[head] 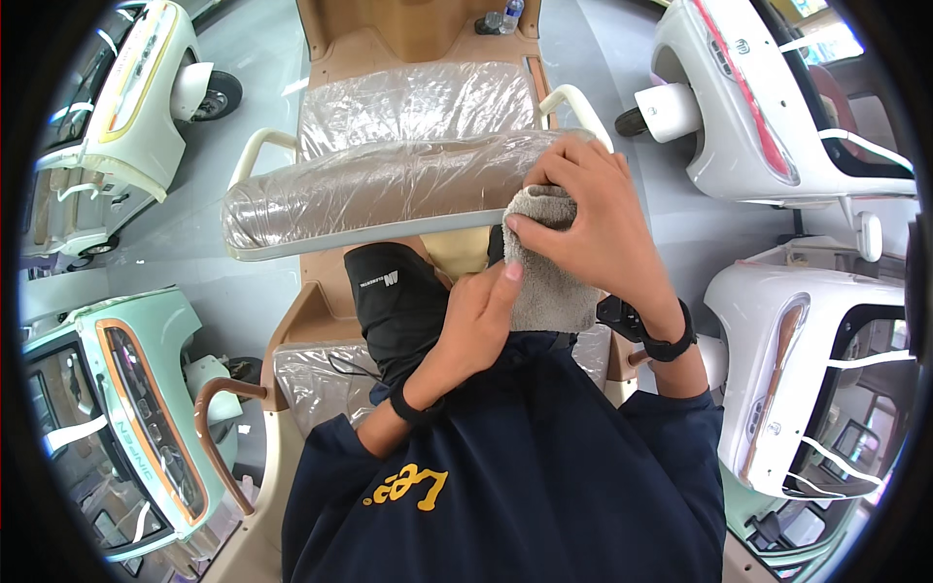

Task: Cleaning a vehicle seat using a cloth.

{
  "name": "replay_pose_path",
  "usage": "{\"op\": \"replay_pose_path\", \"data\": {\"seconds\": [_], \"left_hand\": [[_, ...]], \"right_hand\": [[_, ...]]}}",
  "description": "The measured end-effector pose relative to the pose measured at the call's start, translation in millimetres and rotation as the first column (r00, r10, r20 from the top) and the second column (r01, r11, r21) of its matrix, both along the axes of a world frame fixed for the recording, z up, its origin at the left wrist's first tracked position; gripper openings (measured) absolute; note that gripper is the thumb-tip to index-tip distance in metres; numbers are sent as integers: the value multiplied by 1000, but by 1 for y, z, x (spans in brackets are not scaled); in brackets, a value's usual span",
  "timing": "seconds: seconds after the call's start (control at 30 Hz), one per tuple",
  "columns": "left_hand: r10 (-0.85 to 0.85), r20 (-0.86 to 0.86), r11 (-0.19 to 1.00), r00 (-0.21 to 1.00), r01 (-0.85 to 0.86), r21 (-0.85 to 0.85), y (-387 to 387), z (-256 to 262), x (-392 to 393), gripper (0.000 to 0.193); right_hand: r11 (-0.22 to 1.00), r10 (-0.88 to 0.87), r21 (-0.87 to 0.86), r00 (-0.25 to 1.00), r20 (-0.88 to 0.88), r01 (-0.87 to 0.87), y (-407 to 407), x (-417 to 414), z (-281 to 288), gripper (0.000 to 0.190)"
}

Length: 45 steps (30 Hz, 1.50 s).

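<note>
Both my hands are on a grey terry cloth (550, 291) that hangs folded over my lap. My right hand (590, 211) grips its upper part, thumb on the near side, fingertips by the right end of a brown padded backrest (364, 189) wrapped in clear plastic. Lower and to the left, my left hand (481, 313) pinches the cloth's left edge near its thumb; its other fingers are partly hidden. A grey strip (379, 235) runs along the backrest's near edge.
A plastic-covered seat (415, 98) lies beyond the backrest, between cream armrests (583, 109). A water bottle (512, 16) stands at the far end. Small vehicles, one of them mint green (138, 408), stand on both sides. A brown handrail (211, 437) curves at my left.
</note>
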<state>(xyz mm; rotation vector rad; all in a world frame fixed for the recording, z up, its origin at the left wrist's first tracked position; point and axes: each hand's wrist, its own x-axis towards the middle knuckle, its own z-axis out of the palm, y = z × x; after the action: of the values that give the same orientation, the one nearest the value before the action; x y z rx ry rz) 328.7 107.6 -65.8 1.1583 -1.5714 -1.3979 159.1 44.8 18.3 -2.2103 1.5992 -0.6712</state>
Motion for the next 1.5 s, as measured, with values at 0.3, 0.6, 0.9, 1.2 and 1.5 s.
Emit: {"op": "replay_pose_path", "data": {"seconds": [0.3, 0.6, 0.9, 1.2, 1.5], "left_hand": [[125, -340, 949, 932, -13, 314, -14, 1, -10, 48], [270, -514, 871, 814, 21, 491, -15, 12, -17, 53], [292, -523, 849, 801, 35, 527, -16, 15, -27, 54], [300, -571, 841, 764, 71, 537, -16, 15, -42, 55], [302, -548, 865, 780, 17, 501, -15, 25, -54, 60]], "right_hand": [[994, 38, 97, 998, 43, -42, -27, -5, -14, 61], [981, 66, 182, 998, 5, -66, -33, -2, -15, 69], [968, 124, 215, 991, 44, -131, -36, -12, -12, 66], [938, 171, 276, 972, 160, -211, -40, -23, -12, 57], [893, 277, 307, 940, 200, -328, -50, -34, -10, 40]]}}
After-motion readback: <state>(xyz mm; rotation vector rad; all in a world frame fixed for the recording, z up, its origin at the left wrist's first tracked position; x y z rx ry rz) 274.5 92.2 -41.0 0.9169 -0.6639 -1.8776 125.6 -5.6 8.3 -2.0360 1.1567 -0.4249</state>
